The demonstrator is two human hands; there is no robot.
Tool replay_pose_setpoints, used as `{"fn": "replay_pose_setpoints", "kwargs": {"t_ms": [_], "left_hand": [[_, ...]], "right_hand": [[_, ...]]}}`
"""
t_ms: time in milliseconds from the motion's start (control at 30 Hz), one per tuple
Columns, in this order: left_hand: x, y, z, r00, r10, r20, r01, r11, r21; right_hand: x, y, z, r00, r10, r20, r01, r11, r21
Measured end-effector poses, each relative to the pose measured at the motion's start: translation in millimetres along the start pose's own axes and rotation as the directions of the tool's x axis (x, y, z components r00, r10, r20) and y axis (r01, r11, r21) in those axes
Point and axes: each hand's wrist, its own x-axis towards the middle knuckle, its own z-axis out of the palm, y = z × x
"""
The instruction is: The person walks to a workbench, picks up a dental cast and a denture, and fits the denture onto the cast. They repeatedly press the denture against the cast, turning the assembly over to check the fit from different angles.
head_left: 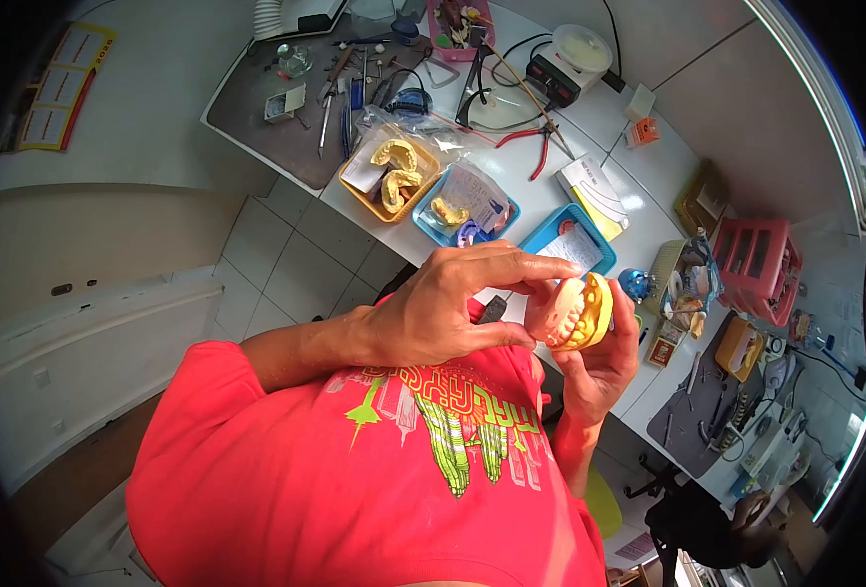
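Note:
Both hands are raised in front of my red shirt, above the edge of the white bench. My left hand [423, 305] pinches a pink denture base with teeth [557, 315] between thumb and fingers. My right hand [601, 367] grips a yellow plaster dental cast [593, 311] from its right side, thumb below and fingers behind it. The denture's row of teeth faces the cast's teeth, and the two pieces meet side by side. Part of the denture is hidden by my left fingers.
On the bench stand a yellow tray [405, 212] with plaster casts, a blue tray [431, 231] with a bagged cast, and another blue tray [604, 256] with paper. Red-handled pliers [540, 157] lie behind. Hand tools [340, 112] cover a grey mat [286, 142]. Pink baskets [760, 269] stand right.

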Motion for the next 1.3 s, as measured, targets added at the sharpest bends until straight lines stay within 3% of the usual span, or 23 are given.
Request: {"fn": "replay_pose_setpoints", "kwargs": {"t_ms": [300, 333, 400, 500, 567, 700, 767, 800, 867, 967, 1300], "left_hand": [[-1, 0, 3, 1.000, 0.016, -0.007, -0.015, 0.999, 0.031], [-2, 1, 6, 0.999, -0.028, -0.041, 0.027, 0.999, -0.028], [-2, 1, 8, 0.995, -0.073, -0.071, 0.067, 0.994, -0.088], [-3, 0, 8, 0.992, -0.011, -0.129, 0.001, 0.997, -0.076], [-1, -4, 4, 0.990, 0.108, -0.091, -0.096, 0.987, 0.129], [5, 0, 8, 0.981, 0.090, -0.171, -0.066, 0.988, 0.142], [4, -3, 7, 0.985, -0.069, -0.158, 0.074, 0.997, 0.024], [3, -2, 7, 0.985, -0.070, -0.158, 0.075, 0.997, 0.024], [4, 0, 6, 0.947, -0.310, -0.089, 0.280, 0.927, -0.248], [3, -2, 7, 0.929, -0.366, -0.064, 0.320, 0.876, -0.362], [2, -4, 5, 0.900, -0.433, -0.056, 0.363, 0.812, -0.457]], "right_hand": [[2, 0, 0, 1.000, 0.005, 0.002, -0.005, 1.000, 0.002], [2, 1, 2, 1.000, 0.005, 0.003, -0.005, 1.000, 0.003], [1, 2, 6, 0.995, 0.069, -0.069, -0.060, 0.991, 0.118], [4, 5, 11, 0.993, 0.066, -0.094, -0.048, 0.983, 0.178], [8, 4, 18, 0.989, 0.086, -0.116, -0.063, 0.980, 0.189], [14, 8, 22, 0.980, 0.155, -0.128, -0.134, 0.978, 0.160], [18, 5, 28, 0.974, 0.060, -0.217, -0.040, 0.995, 0.096], [17, 5, 28, 0.974, 0.061, -0.216, -0.041, 0.995, 0.096], [14, 6, 24, 0.973, 0.132, -0.187, -0.115, 0.988, 0.098], [12, 15, 11, 0.980, 0.171, -0.102, -0.167, 0.985, 0.045], [13, -4, 21, 0.964, 0.259, -0.058, -0.254, 0.964, 0.084]]}}
